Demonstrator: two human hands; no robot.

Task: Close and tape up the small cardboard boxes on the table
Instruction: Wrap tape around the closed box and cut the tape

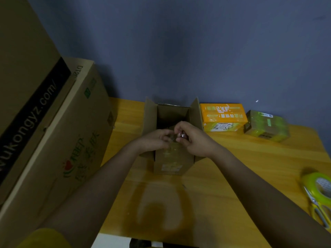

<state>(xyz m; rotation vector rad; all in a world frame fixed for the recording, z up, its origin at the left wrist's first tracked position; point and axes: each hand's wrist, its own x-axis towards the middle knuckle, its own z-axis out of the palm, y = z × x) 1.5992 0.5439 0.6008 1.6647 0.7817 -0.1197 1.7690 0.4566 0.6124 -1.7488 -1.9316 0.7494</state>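
Trouble here would start with the flaps. The small brown cardboard box [172, 138] stands upright on the yellow wooden table [232, 167], its two side flaps standing up and its mouth dark and open, so closing is not yet done. Both hands meet over the near edge of the opening. The left hand [155, 140] curls its fingers around the near flap, which shows a glossy strip of clear tape. The right hand [189, 138] pinches something small and shiny at the same spot, probably a loose end of that tape, though blur hides exactly what it is.

If that end is pulled hard, the tape could tear the cardboard face or stick to itself, leaving a flap that will not lie flat. The tall, narrow box looks likely to tip towards the person under a sideways tug, as nothing braces its base.

The green roll of tape [318, 187] and the yellow-handled scissors [317, 210] lie well apart at the right edge of the table, so fetching them means letting go, and unheld flaps may spring open again. Two wrapped boxes sit behind, near the wall.
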